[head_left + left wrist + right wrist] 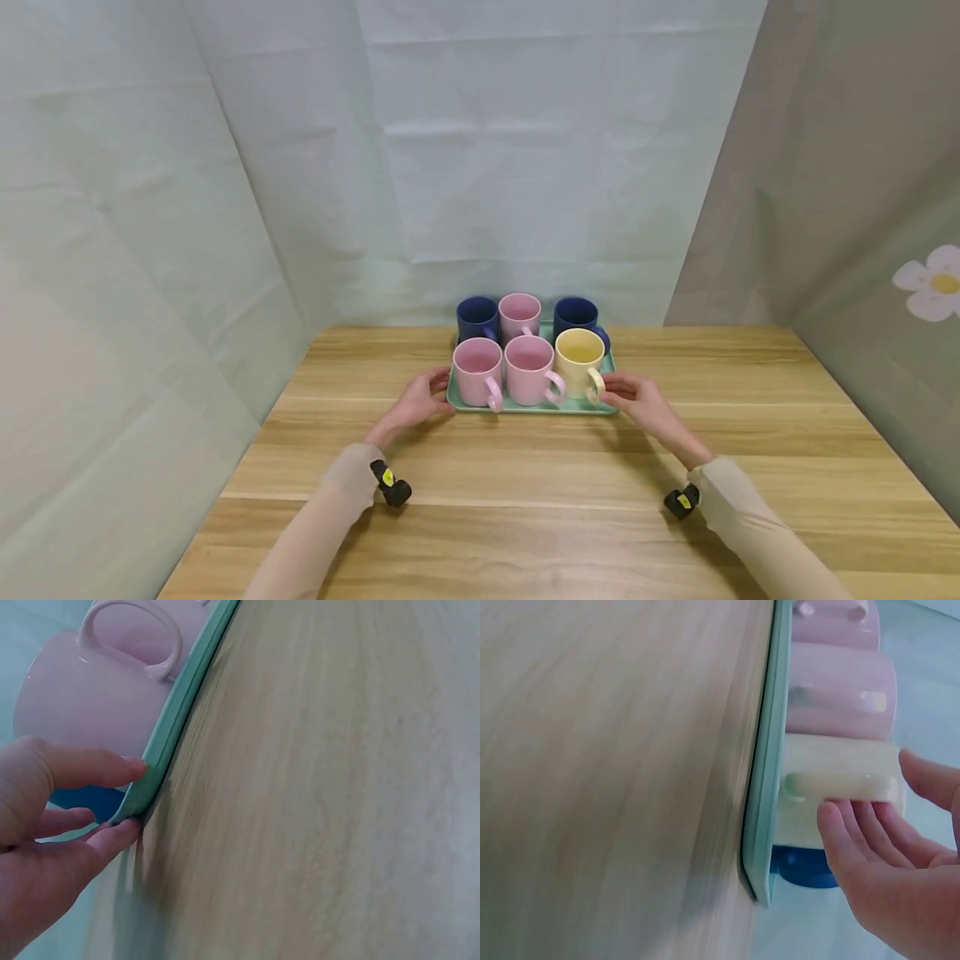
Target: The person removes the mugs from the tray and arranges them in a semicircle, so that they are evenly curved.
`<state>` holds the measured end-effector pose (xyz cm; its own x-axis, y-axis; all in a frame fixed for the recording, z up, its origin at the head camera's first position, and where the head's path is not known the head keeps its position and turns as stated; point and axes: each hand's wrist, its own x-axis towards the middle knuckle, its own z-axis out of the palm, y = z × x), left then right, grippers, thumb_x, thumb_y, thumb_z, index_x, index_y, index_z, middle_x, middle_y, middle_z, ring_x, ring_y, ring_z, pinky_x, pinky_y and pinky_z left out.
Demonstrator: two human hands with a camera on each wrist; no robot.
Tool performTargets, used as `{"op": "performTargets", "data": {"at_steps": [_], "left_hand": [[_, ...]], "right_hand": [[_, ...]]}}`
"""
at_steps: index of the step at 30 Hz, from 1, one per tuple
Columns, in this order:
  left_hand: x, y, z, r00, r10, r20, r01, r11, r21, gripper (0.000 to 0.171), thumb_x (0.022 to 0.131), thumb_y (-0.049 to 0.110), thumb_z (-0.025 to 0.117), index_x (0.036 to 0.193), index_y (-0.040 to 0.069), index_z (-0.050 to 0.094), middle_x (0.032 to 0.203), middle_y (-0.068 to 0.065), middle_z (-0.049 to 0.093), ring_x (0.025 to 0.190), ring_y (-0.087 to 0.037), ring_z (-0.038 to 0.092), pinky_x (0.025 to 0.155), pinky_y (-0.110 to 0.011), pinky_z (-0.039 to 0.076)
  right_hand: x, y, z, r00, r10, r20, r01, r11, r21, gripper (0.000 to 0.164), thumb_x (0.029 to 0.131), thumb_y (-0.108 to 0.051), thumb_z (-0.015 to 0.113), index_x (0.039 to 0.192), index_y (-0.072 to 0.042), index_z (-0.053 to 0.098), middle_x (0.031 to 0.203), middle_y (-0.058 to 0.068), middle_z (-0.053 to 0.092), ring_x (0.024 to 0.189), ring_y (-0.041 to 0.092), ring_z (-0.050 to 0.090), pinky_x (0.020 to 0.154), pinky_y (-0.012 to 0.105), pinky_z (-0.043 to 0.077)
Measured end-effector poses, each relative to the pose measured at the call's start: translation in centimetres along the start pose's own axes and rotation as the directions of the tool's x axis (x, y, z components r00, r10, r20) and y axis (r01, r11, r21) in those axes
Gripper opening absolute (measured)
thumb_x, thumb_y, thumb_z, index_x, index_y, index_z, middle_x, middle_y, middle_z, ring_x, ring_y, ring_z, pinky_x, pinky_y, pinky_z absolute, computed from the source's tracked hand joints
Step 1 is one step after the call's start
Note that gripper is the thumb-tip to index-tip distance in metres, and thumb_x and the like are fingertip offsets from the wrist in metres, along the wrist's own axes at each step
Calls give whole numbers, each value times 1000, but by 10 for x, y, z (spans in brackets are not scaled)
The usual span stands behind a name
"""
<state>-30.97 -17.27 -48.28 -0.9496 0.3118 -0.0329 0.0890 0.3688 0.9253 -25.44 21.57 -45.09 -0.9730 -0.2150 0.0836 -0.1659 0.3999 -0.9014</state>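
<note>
My left hand (418, 400) is at the left end of a mint green tray (525, 408), its fingers pinching the tray's rim at the corner in the left wrist view. Just inside that corner stands a pink mug (477, 364). On the right, my right hand (637, 400) has its fingertips at the handle of a pale yellow mug (579, 354). The right wrist view shows the fingers (841, 832) extended beside that handle, with the thumb raised apart from them. Between the pink mug and the yellow one stands a second pink mug (528, 367).
Behind the front mugs, the tray carries a navy mug (477, 317), a pink mug (520, 312) and another navy mug (575, 312). The tray lies near the back edge of the wooden table (517, 517), close to a pale cloth backdrop (517, 167).
</note>
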Motion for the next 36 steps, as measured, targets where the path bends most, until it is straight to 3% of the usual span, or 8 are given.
{"op": "performTargets", "data": {"at_steps": [5,10,13,17,26,36], "left_hand": [[2,0,4,999,-25,-29,24,1000,-15,81,72,-20,68,143,-12,31,146,-33,38,137,-42,40,111,-45,41],[1,2,3,999,-30,-36,30,999,-13,79,73,-18,69,143,-11,33,148,-31,37,139,-40,38,113,-45,39],[1,3,3,999,-34,-35,33,999,-24,79,73,-17,70,143,-10,35,148,-30,38,139,-39,37,114,-43,38],[2,2,3,998,-44,-33,42,998,-52,79,73,-17,70,143,-11,34,149,-31,36,140,-39,36,114,-42,38],[4,0,2,997,-66,-32,63,994,-87,83,71,-21,70,144,-12,30,149,-31,34,139,-39,34,113,-42,37],[8,-4,1,998,-66,6,66,988,-140,84,73,-21,68,145,-13,26,151,-33,29,142,-41,28,117,-45,31]], "right_hand": [[6,-1,6,997,64,-30,-63,997,32,37,96,-16,58,123,10,56,113,26,65,94,14,64,80,17,54],[13,-2,13,995,86,-57,-86,996,6,33,100,-22,53,108,9,61,91,14,64,80,12,53,71,22,48],[17,-4,18,992,98,-74,-99,995,-9,38,102,-26,48,101,9,60,89,13,59,80,14,48,69,23,41],[18,-8,23,984,153,-93,-148,987,57,39,103,-27,44,102,10,58,92,11,57,85,17,47,74,28,41],[12,-16,27,948,310,-66,-278,914,295,35,105,-21,39,114,9,54,85,-4,57,85,11,53,99,37,40],[6,-18,26,910,386,-150,-305,870,387,30,104,-21,42,110,5,57,79,-7,57,84,11,47,87,32,35]]}}
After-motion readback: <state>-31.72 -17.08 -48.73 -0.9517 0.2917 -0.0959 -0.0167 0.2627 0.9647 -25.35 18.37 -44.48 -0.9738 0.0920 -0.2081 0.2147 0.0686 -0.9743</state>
